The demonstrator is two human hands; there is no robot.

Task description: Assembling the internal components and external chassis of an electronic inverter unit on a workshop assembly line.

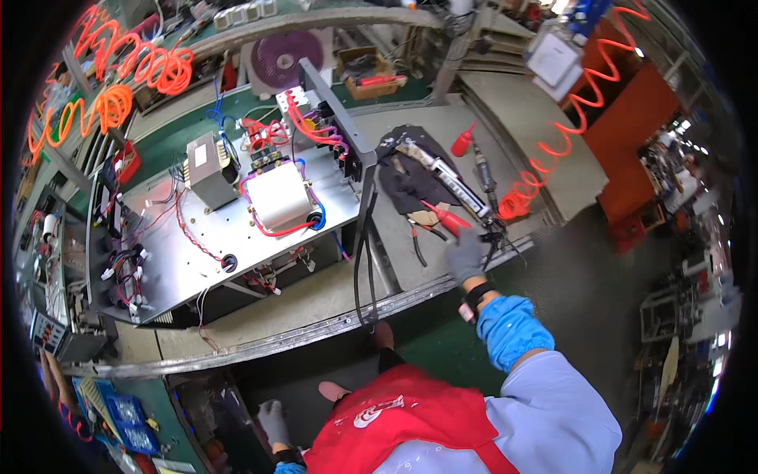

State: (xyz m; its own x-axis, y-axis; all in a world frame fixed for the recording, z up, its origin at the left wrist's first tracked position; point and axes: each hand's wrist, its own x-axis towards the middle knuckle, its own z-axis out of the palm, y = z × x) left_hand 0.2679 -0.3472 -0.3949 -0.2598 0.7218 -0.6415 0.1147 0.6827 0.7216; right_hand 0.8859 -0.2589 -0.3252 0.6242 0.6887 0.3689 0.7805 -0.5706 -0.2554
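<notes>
My right hand [467, 256], in a grey glove, reaches over the bench's front edge. It is at the lower end of a red tapered thing [448, 218], perhaps a squeeze bottle; blur hides whether the fingers grip it. Beside it lie pliers [418, 243] with red and black handles. A white-and-black tube [454, 186] rests on a dark cloth [407, 178]. My left hand [274, 423], also gloved, hangs low beside my red apron, its fingers loosely apart with nothing seen in them. Left of the tools stands an open electrical unit [181, 261] with a transformer [209, 170] and a white block [278, 196].
A second red bottle [463, 142] and a pneumatic driver [484, 170] lie farther back, near a coiled orange hose [517, 197]. Black cables [363, 276] hang over the bench's metal edge [292, 340]. Behind the unit stands a purple fan [280, 62]. Another person's arm [55, 379] shows at far left.
</notes>
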